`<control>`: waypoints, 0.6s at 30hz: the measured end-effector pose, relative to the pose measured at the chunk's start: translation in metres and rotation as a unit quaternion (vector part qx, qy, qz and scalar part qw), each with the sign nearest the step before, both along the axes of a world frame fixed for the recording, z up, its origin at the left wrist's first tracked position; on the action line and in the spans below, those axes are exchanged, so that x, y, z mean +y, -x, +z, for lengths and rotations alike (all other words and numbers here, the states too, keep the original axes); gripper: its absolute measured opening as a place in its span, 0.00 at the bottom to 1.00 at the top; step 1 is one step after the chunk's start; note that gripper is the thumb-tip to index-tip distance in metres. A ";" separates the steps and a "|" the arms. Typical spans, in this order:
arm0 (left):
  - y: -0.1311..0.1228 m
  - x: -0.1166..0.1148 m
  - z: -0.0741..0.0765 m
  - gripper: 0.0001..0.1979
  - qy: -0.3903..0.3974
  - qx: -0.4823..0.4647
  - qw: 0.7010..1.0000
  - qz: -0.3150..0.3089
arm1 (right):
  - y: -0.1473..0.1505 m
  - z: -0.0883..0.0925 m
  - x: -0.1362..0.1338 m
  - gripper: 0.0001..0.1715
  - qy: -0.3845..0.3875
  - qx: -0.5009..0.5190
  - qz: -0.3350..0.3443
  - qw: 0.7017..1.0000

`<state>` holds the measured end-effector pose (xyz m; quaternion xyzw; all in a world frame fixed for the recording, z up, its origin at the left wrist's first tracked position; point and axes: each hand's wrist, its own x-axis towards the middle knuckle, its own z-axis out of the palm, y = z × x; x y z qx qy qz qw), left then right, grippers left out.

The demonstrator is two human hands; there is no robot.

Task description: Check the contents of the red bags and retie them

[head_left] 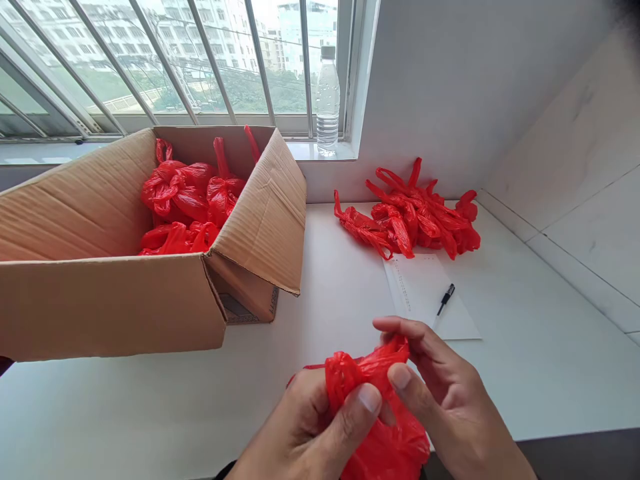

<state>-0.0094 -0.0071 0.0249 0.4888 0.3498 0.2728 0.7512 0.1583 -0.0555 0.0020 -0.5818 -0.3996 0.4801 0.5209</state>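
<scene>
A red plastic bag [395,440] hangs between my hands at the front edge of the white table, its upper part bunched and looped. My left hand [325,427] is closed on the gathered plastic, with the thumb pressed over it. My right hand [445,393] grips the bag's top between thumb and fingers. Whether anything is inside the bag I cannot tell. Farther back lies a heap of crumpled red plastic bags [415,213]. Several knotted red bags [180,190] sit in the open cardboard box [110,307] on the left.
A sheet of paper [425,293] lies partly under the red heap, with a black-capped pen [445,300] on it. A water bottle [327,107] stands on the sill of the barred window. The box's flap [265,213] sticks out over the table [150,413].
</scene>
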 end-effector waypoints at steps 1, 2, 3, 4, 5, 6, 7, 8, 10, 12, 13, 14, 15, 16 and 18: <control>0.001 0.001 -0.003 0.20 0.013 0.005 1.000 -0.004 | 0.000 0.001 0.000 0.19 0.003 0.014 -0.005 1.000; 0.001 0.003 -0.006 0.20 0.031 0.011 0.999 -0.004 | 0.001 0.002 -0.001 0.15 -0.006 0.015 -0.015 1.000; 0.002 0.006 -0.008 0.20 0.049 0.018 0.999 0.002 | 0.001 0.003 -0.001 0.13 -0.026 0.006 -0.029 0.999; 0.002 0.008 -0.010 0.19 0.066 0.023 0.997 0.014 | 0.001 0.003 -0.002 0.12 -0.054 -0.007 -0.041 0.998; 0.002 0.011 -0.012 0.19 0.078 0.023 0.996 0.031 | 0.001 0.002 -0.003 0.10 -0.083 -0.023 -0.045 0.995; 0.002 0.014 -0.012 0.19 0.087 0.017 0.995 0.048 | 0.001 0.002 -0.003 0.07 -0.110 -0.039 -0.037 0.992; 0.002 0.017 -0.012 0.18 0.093 0.009 0.994 0.063 | 0.001 0.001 -0.004 0.05 -0.133 -0.054 -0.021 0.989; 0.002 0.019 -0.012 0.16 0.090 0.002 0.993 0.074 | 0.000 0.000 -0.004 0.03 -0.152 -0.067 -0.002 0.986; 0.004 0.021 -0.010 0.13 0.067 -0.005 0.995 0.070 | -0.002 -0.003 -0.005 0.02 -0.167 -0.091 0.030 0.981; 0.006 0.023 -0.010 0.12 0.038 0.002 0.998 0.042 | -0.004 -0.006 -0.004 0.04 -0.162 -0.108 0.039 0.980; 0.008 0.023 -0.010 0.12 0.023 0.006 0.999 0.026 | -0.005 -0.008 -0.004 0.06 -0.157 -0.110 0.038 0.981; 0.009 0.024 -0.011 0.12 0.008 0.008 1.000 0.009 | -0.006 -0.010 -0.003 0.09 -0.153 -0.110 0.038 0.981; 0.011 0.025 -0.011 0.11 -0.005 0.007 1.000 -0.006 | -0.006 -0.012 -0.003 0.13 -0.149 -0.105 0.038 0.982; 0.012 0.025 -0.012 0.11 -0.017 0.004 1.000 -0.020 | -0.006 -0.013 -0.002 0.18 -0.139 -0.097 0.041 0.985; 0.014 0.026 -0.015 0.10 -0.047 0.001 0.998 -0.039 | -0.005 -0.016 0.000 0.28 -0.085 -0.068 0.054 0.993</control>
